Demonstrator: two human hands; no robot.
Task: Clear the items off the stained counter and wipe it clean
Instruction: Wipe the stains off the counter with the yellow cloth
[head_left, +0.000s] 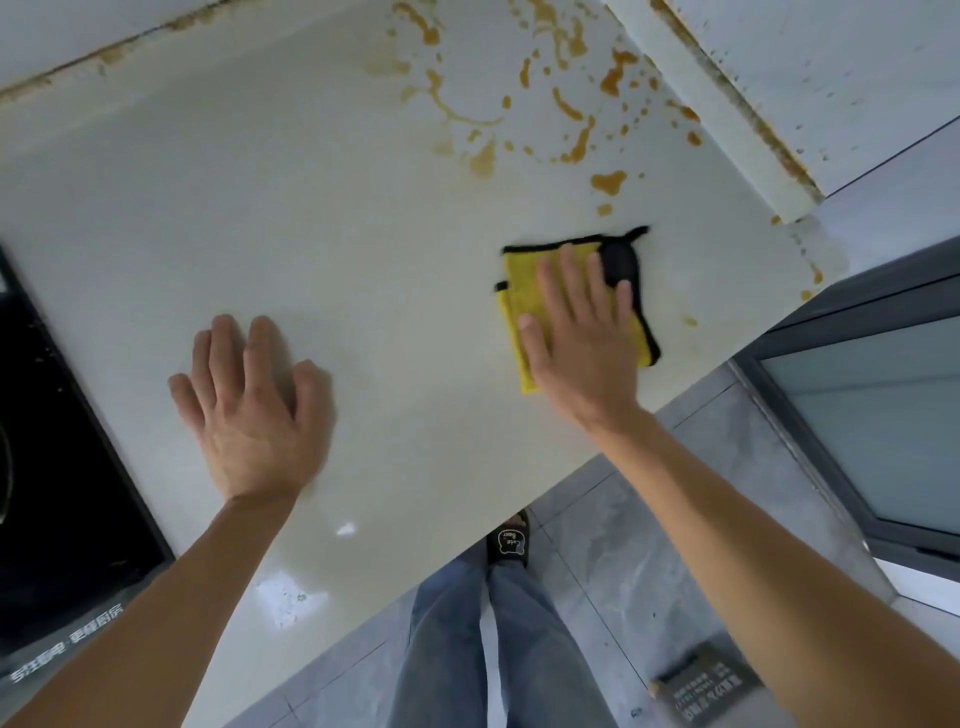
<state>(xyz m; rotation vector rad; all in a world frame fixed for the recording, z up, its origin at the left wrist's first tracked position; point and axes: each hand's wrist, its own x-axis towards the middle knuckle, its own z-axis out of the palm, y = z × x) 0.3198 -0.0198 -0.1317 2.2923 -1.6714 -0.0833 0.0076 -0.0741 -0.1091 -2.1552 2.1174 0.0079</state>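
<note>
I have my right hand (582, 332) pressed flat, fingers spread, on the yellow cloth (519, 306) near the counter (311, 208) edge. The orange stains (576, 140) lie just beyond the cloth, toward the back wall. My left hand (249, 400) rests open and empty, well away from the cloth; the right one should push forward.

Folded yellow cloth (524, 306) flat on orange-stained cream counter (311, 218)
</note>
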